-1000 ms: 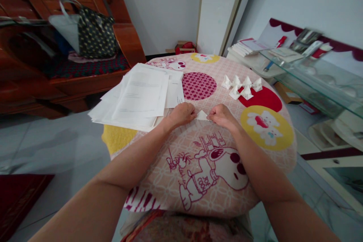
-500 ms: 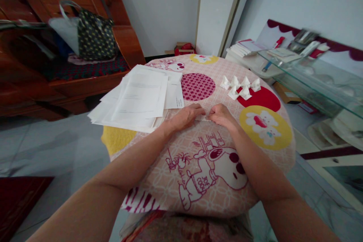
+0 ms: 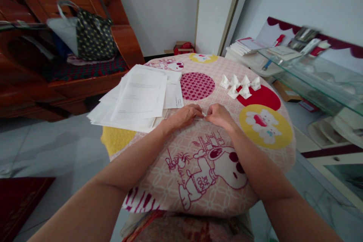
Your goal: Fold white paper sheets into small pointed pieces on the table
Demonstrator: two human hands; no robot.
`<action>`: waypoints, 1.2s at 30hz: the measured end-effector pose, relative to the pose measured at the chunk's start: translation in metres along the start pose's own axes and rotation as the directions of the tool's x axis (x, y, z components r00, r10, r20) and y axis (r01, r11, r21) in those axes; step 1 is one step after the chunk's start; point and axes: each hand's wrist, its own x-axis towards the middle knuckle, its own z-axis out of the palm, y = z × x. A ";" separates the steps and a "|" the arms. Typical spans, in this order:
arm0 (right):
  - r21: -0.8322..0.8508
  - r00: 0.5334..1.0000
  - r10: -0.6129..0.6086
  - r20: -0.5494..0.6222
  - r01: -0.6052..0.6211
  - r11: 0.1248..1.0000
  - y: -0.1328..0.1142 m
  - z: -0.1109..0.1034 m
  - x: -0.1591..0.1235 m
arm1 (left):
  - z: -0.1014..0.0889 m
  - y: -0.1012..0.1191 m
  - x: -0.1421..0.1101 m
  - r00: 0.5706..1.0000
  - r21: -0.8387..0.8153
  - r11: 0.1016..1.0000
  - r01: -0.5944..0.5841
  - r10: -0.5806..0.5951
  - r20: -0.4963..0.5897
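A small piece of folded white paper [image 3: 199, 118] lies on the patterned tablecloth, mostly covered by my fingers. My left hand [image 3: 187, 115] presses on its left part with the fingers together. On its right side my right hand [image 3: 218, 115] pinches the paper's edge between thumb and fingers. The two hands almost meet over it. Several small folded paper shapes [image 3: 240, 85] with raised points stand grouped beyond my right hand. To the left of my left hand is a spread stack of white printed sheets [image 3: 138, 94].
The round table [image 3: 210, 200] has a cartoon-printed cloth. At right stands a shelf unit with a glass top [image 3: 314, 79], holding papers, a metal container and small items. A wooden bench [image 3: 127, 45] at left carries a dark patterned bag [image 3: 95, 36].
My left hand has moved right over the paper, covering most of it. The right hand has shifted slightly left. The paper showed as a white triangle earlier; now only a sliver shows.
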 end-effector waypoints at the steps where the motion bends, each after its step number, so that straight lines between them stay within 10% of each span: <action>1: 0.015 1.000 0.001 0.011 -0.001 1.000 0.001 -0.001 0.000 | -0.001 0.001 0.000 1.000 -0.002 1.000 0.006 -0.006 0.004; 14: 0.446 0.966 0.082 0.244 -0.186 0.875 0.022 -0.009 -0.003 | 0.000 -0.003 -0.001 0.997 -0.112 0.992 0.054 -0.059 -0.042; 22: 0.009 0.998 0.053 0.013 -0.054 0.999 -0.002 -0.002 -0.002 | -0.001 0.001 0.004 0.987 -0.177 0.975 0.132 -0.145 -0.063; 36: -0.038 0.998 0.051 0.025 -0.050 0.998 -0.002 -0.001 0.000 | 0.001 0.011 0.012 0.911 -0.251 0.883 0.397 -0.413 -0.014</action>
